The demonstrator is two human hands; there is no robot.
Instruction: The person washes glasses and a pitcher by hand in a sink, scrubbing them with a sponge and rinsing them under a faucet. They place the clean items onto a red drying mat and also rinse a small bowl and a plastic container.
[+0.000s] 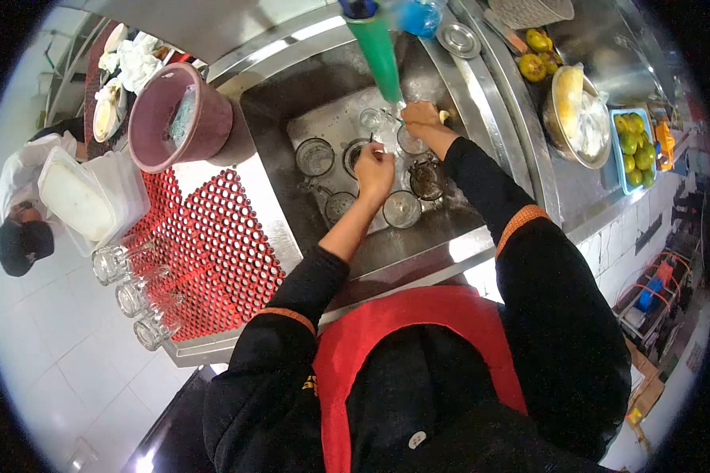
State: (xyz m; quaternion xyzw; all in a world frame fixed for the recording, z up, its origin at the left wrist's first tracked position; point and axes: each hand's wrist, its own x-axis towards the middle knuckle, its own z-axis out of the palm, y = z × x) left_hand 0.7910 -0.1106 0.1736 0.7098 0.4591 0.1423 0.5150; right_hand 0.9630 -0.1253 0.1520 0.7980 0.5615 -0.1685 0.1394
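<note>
My left hand [375,169] is over the middle of the steel sink [308,126], its fingers closed together on something small and clear that I cannot make out. To its right, my right hand [422,120] is closed beneath the green tube [377,59]; its fingertips and anything in them are hard to tell apart from the water and glass. Several glass mugs stand around both hands: one at the left [315,157], one near the front [402,209], and one with dark residue [427,180] below my right hand.
A pink bucket [222,118] and red perforated mat [213,244] lie left, with upturned glass mugs [134,299] at its edge. White plastic tubs [79,197] and a person in a dark cap [25,243] are farther left. A metal bowl [556,130] and blue fruit basket [633,150] stand right.
</note>
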